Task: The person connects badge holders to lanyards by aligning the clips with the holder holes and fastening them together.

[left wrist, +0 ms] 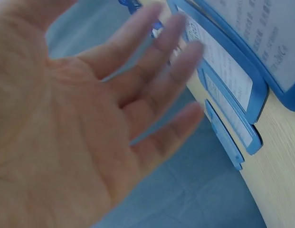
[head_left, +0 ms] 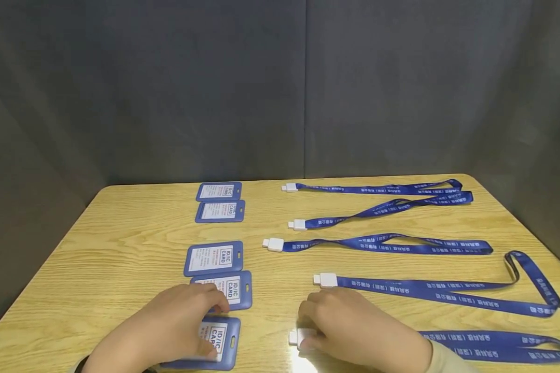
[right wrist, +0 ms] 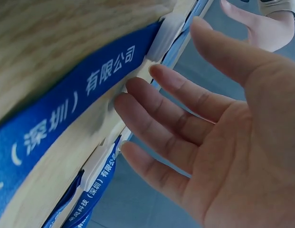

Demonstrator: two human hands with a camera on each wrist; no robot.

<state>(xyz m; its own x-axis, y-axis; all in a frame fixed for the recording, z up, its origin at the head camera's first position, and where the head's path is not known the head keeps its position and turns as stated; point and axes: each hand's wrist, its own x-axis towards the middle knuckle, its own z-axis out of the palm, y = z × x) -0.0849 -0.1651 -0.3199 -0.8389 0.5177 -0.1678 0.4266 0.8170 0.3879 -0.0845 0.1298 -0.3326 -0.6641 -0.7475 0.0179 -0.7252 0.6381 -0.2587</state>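
Observation:
My left hand [head_left: 163,324] hovers over the nearest blue ID card holder [head_left: 232,342], thumb and fingers spread apart over it. Palm and parted fingers show in the left wrist view, with nothing between them. On the right, my right hand [head_left: 354,326] is at the white clip [head_left: 293,338] of the nearest blue lanyard [head_left: 476,344], partly covering it. Seen from the right wrist, its slightly bent fingers [right wrist: 173,78] stand apart beside the clip [right wrist: 166,38] and printed strap. Another card holder [head_left: 246,291] is partly hidden behind the left hand.
More card holders [head_left: 214,258] lie in a column toward the back of the wooden table [head_left: 121,233]. Several lanyards stretch across the right side, their white clips [head_left: 327,280] pointing left. A dark curtain [head_left: 214,93] hangs behind the table.

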